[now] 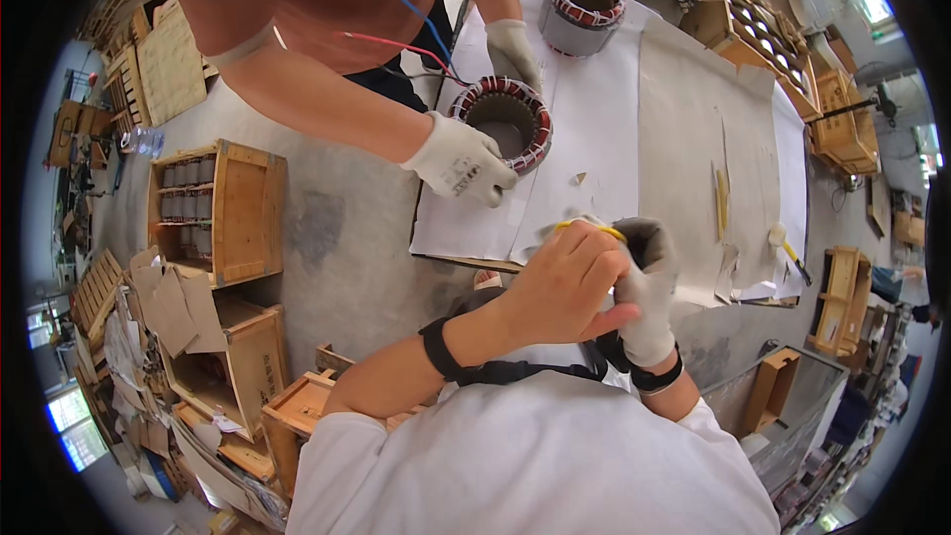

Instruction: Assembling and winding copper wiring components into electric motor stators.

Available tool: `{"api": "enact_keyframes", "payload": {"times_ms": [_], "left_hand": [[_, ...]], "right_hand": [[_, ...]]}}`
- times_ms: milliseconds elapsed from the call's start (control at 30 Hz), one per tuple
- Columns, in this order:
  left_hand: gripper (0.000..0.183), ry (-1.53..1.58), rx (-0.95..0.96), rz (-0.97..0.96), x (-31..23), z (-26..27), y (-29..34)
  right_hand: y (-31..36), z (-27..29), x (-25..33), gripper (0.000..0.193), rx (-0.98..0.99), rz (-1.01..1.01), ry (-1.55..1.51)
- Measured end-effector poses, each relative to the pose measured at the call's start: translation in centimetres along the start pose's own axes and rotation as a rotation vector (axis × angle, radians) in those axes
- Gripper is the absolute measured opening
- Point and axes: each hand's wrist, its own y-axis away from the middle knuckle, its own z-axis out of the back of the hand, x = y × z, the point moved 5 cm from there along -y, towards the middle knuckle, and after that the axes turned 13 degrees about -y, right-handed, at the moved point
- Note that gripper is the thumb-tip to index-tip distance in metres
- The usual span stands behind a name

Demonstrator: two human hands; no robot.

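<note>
My bare left hand (573, 282), with a black band on its wrist, is closed in front of my chest, fingers curled on a pale work glove with a yellow cuff edge (606, 229). Most of that glove is hidden behind the hand or blurred. Touching it from the right is my right hand (649, 292), in a white glove with a grey palm; its fingers are bent, and what they hold is hidden. Beyond them, a co-worker's gloved hands (464, 160) rest on a motor stator (543, 129) with red, blue and black leads.
Another stator (582, 12) stands at the table's far end. Grey paper (684, 139) covers the tabletop, with a yellow strip (722, 203) and a yellow-handled tool (790, 248) at right. Wooden crates (248, 213) stand on the floor at left, and a metal-edged bench (817, 396) at lower right.
</note>
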Motion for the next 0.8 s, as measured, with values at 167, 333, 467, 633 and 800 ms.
{"api": "enact_keyframes", "payload": {"times_ms": [167, 333, 467, 633, 800], "left_hand": [[0.039, -0.379, 0.286, 0.106, 2.2, 0.4, 0.4], [0.056, 1.600, -0.035, 0.778, 2.4, 3.8, -4.6], [0.061, 1.420, -0.284, 0.742, 3.3, 2.3, -4.0], [0.037, 0.096, 0.107, 0.274, 5.3, 6.1, -7.1], [0.034, -0.048, -0.135, 0.227, 3.9, 9.9, -5.5]], "right_hand": [[3.5, -1.0, 4.8, 0.017, 0.098, 0.743, 0.278], [2.5, -2.7, 2.7, 0.014, 0.195, 0.619, 0.201], [1.7, -6.5, 7.4, 0.012, 0.387, 0.591, -0.097], [3.2, -10.6, 6.9, 0.013, 0.523, 0.825, 0.290], [4.3, -13.0, 6.1, 0.011, 0.650, 0.881, 0.258]]}}
